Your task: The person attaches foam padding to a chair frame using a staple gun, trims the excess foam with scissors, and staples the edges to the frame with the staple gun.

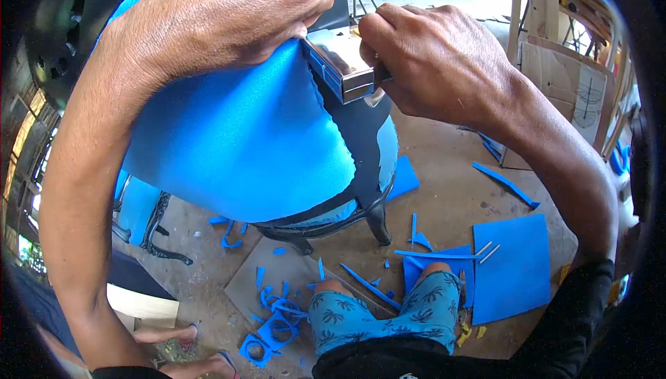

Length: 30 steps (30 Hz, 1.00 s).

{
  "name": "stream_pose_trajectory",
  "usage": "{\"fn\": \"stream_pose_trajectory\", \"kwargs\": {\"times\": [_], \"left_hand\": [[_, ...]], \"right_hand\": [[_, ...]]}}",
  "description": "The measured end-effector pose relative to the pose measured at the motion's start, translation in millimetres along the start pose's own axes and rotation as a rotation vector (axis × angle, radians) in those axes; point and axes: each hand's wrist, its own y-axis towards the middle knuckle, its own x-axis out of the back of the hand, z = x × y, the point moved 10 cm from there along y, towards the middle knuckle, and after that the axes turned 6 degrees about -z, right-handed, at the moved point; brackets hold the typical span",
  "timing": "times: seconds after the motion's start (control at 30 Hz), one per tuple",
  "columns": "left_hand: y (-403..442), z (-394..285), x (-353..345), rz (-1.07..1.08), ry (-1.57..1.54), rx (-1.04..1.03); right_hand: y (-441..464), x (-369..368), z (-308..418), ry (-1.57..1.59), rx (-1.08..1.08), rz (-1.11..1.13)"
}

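A blue foam sheet (250, 136) drapes over a black-framed chair (377, 221), its ragged edge lying along the dark surface. My left hand (250, 14) is closed at the upper edge of the foam, with most fingertips hidden behind the hand. In my closed right hand (440, 60) is a shiny metal staple gun (342, 66), its grip mostly covered by my fingers. Its boxy body lies right beside the foam's ragged edge, close to my left fingertips. Blue pieces also cover part of the chair's side.
Blue foam offcuts (277, 327) litter the floor around my knees. A flat blue sheet (512, 268) with thin pale strips lies at right. Another blue-and-black chair (142, 212) stands at left, near another person's feet (187, 337). Cardboard (555, 77) leans at upper right.
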Motion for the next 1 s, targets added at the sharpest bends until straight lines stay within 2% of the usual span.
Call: {"fn": "stream_pose_trajectory", "kwargs": {"times": [0.1,0.17,0.23,0.3,0.33,0.4,0.43,0.47,0.5,0.53,0.57,0.6,0.63,0.7,0.77,0.83,0.9,0.93,0.97,1.0], "left_hand": [[-1,-4,3,-0.049,0.029,-0.054],[-2,-3,3,-0.077,0.005,-0.063],[0,-4,8,-0.101,-0.015,-0.068],[0,-10,8,-0.06,0.174,-0.075],[1,-9,5,-0.01,0.192,-0.054],[-2,-10,8,-0.058,0.166,-0.032],[-5,-8,10,-0.096,0.144,-0.005],[-7,0,2,-0.029,0.053,0.076],[-10,-4,0,-0.022,0.054,0.073],[-17,-5,13,-0.144,0.116,0.136],[-25,-10,23,-0.26,0.178,0.193],[-37,-13,24,-0.404,0.208,0.285],[-46,-25,16,-0.39,0.218,0.275],[-76,-26,10,-0.406,0.188,0.524],[-94,-47,-6,-0.393,0.191,0.568],[-108,-66,-26,-0.372,0.189,0.603],[-105,-85,-60,-0.2,0.185,0.56],[-100,-89,-67,-0.184,0.187,0.54],[-94,-94,-72,-0.17,0.195,0.523],[-88,-96,-75,-0.157,0.205,0.509]], "right_hand": [[6,-14,-11,0.062,0.0,0.065],[7,-5,-9,0.141,0.12,-0.135],[-4,-7,-15,0.162,0.071,-0.106],[-21,-11,-18,0.22,-0.008,-0.044],[-43,-16,-23,0.329,-0.093,-0.049],[-101,-33,-28,0.49,-0.273,-0.002],[-137,-40,-24,0.533,-0.392,-0.042],[-180,-54,-16,0.609,-0.481,-0.084],[-233,-79,-4,0.698,-0.649,-0.095],[-276,-106,13,0.911,-0.815,-0.05],[-332,-139,38,1.23,-1.144,-0.071],[-386,-160,73,1.403,-1.543,-0.034],[-439,-181,106,1.442,-1.73,-0.061],[-509,-187,172,1.577,-2.001,-0.011],[-573,-181,236,1.569,-2.303,0.168],[-632,-196,290,1.642,-2.34,0.067],[-646,-195,317,1.732,-2.332,0.063],[-648,-194,320,1.762,-2.256,0.243],[-614,-173,290,1.67,-2.196,0.246],[-610,-178,292,1.7,-2.17,0.273]]}}
